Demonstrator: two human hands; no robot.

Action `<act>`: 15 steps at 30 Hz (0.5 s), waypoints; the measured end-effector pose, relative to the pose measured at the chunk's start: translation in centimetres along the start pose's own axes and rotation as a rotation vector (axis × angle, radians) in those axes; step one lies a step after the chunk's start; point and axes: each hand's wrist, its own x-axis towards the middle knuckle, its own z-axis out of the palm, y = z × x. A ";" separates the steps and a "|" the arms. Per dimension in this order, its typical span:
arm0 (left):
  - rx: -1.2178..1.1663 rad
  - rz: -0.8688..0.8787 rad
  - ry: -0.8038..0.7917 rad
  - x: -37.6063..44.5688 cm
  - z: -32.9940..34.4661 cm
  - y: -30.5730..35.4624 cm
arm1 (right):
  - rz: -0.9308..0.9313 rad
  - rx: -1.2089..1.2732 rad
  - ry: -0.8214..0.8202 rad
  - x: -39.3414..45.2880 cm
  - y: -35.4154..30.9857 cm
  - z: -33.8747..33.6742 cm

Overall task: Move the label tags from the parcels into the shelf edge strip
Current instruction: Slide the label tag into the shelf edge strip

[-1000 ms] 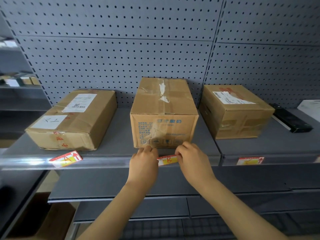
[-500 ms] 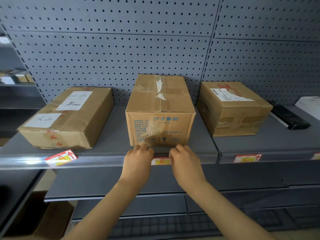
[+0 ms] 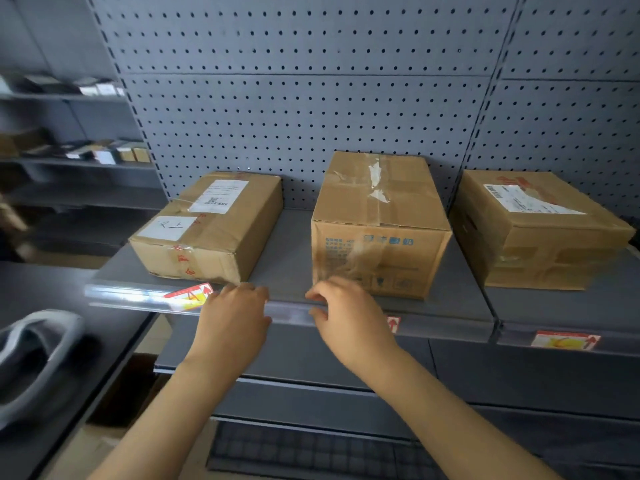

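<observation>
Resting on the glossy clear strip (image 3: 287,311), both hands' fingers (image 3: 242,292) spread loosely, holding nothing.

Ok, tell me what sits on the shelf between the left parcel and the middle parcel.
Nothing: in the head view the grey shelf is bare between the left parcel and the middle parcel.

Three cardboard parcels (image 3: 379,223) sit on the grey shelf (image 3: 287,251). Both hands, left hand (image 3: 233,317) and right hand (image 3: 349,320), hover at the clear edge strip (image 3: 138,295), beside a tilted red-yellow tag (image 3: 188,295).
</observation>
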 end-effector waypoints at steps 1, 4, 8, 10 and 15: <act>-0.005 -0.026 -0.016 -0.3 -0.1 -1.1 | -0.022 -0.007 -0.002 0.3 -0.8 0.6; 0.024 -0.061 -0.016 -0.8 -0.1 -4.6 | -0.070 -0.026 -0.028 1.3 -2.8 2.5; 0.078 -0.058 -0.023 -0.6 0.6 -10.0 | -0.067 -0.076 -0.042 3.2 -5.5 5.5; 0.080 -0.067 -0.030 -0.1 0.8 -13.0 | -0.054 -0.081 -0.027 4.3 -7.1 7.4; -0.004 0.008 -0.042 1.4 1.5 -19.3 | 0.012 -0.128 0.019 6.5 -11.5 11.4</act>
